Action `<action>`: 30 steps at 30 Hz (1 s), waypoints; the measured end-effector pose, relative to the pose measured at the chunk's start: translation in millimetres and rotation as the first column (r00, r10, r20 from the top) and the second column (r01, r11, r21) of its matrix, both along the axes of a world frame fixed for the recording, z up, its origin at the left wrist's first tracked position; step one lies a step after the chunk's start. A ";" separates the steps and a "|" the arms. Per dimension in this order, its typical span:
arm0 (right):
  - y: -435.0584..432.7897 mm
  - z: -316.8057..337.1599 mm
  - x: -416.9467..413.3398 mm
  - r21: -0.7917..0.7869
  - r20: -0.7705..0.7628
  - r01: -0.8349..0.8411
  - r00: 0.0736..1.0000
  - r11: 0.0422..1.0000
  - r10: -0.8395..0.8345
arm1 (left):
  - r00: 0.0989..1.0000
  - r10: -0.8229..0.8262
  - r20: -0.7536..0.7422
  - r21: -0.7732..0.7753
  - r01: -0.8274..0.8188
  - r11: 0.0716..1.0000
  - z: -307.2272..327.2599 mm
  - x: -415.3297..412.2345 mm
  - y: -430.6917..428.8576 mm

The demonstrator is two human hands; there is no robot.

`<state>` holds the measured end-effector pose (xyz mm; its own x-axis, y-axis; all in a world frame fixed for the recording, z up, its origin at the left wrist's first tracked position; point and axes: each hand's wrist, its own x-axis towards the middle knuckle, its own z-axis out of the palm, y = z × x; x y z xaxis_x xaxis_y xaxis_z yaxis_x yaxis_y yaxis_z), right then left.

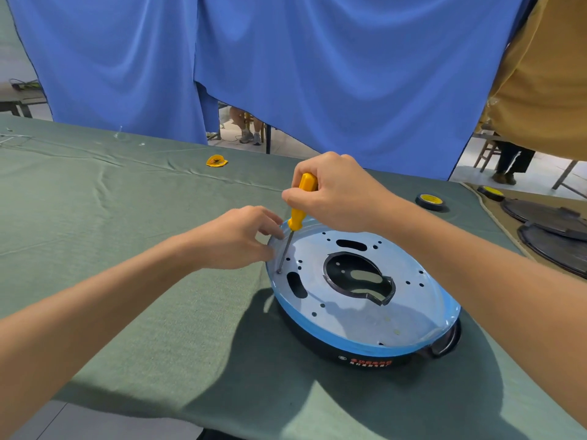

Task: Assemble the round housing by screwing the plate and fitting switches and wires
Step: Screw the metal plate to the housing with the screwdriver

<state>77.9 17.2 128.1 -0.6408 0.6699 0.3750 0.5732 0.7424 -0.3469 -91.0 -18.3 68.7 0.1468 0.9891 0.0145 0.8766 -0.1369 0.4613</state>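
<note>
— Two questions: where is it, and why both hands?

— On the worktop (pixel 127 217) the round housing (pixel 333 350) lies flat, plate (pixel 365 312) seated on top. Right hand (pixel 336 195) wraps the screwdriver (pixel 300 211) handle to turn; left hand (pixel 241 239) pinches the shaft (probably steadying the tip) over a screw (pixel 279 271) near the plate's left edge.

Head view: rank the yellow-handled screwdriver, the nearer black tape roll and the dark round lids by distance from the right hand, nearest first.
1. yellow-handled screwdriver: gripped in the right hand.
2. black tape roll: on the cloth, right of the hand.
3. dark round lids: far right, at the picture's edge.
</note>
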 end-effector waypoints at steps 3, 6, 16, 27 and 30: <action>0.3 0.9 -2.5 0.012 0.015 -0.001 1.000 1.000 0.001 | 0.972 0.079 0.220 -0.106 -0.057 0.993 -8.6 -0.8 -1.8; 1.3 0.0 -3.1 0.001 0.042 -0.004 0.999 1.000 0.004 | 0.926 0.117 0.359 -0.181 -0.054 0.982 -12.6 1.9 -4.2; -1.5 15.2 -7.0 0.120 0.348 -0.055 0.937 0.991 0.009 | 0.772 0.180 0.610 -0.239 -0.037 0.970 -20.1 4.3 -9.0; -5.7 20.5 -46.3 0.167 0.440 0.111 0.881 0.980 -0.175 | 0.771 0.175 0.612 -0.198 -0.065 0.978 -26.1 8.1 -8.3; -7.9 30.1 -48.0 0.103 0.554 0.102 0.820 0.989 -0.142 | 0.758 0.185 0.625 -0.195 -0.077 0.978 -26.8 9.5 -10.1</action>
